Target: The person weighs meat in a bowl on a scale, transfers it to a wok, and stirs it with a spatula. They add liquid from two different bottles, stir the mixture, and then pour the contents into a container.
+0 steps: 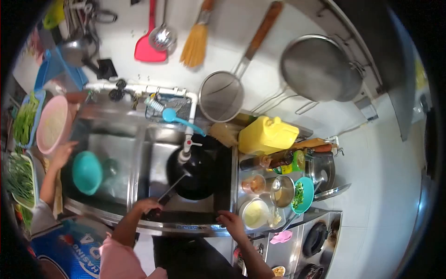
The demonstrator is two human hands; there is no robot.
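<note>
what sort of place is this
Most likely a busy, perhaps commercial, kitchen: a double steel sink with a black wok in it, strainers hanging on the wall, and trays of green vegetables.

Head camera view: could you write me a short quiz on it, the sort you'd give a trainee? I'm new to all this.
1. Which of the wearer's hands holds the long-handled tool that reaches into the wok?
2. True or false: the red spatula lies in the wok.
3. Where is the turquoise basin?
A) In the same sink compartment as the wok
B) In the other compartment of the sink
C) Hanging on the wall

Key: 1. The left hand; 2. False; 3. B
</note>
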